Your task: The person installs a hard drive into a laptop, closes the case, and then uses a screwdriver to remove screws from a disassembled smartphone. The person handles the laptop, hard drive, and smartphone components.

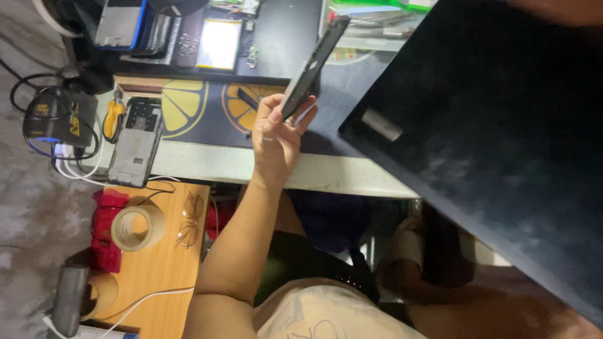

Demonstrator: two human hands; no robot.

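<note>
Black phone in left hand

Light is uneven and fairly dim, with the brightest patch on the pale edge of the desk near the centre and on the orange wooden side surface at 7 o'clock. A large dark flat panel fills the 3 o'clock side, blurred and mottled with faint grey sheen. Under the desk, at 5 o'clock, deep shadow swallows detail. A white glossy rectangular sheet at 11 o'clock glares. Edges look soft, the whole view grainy.
</note>
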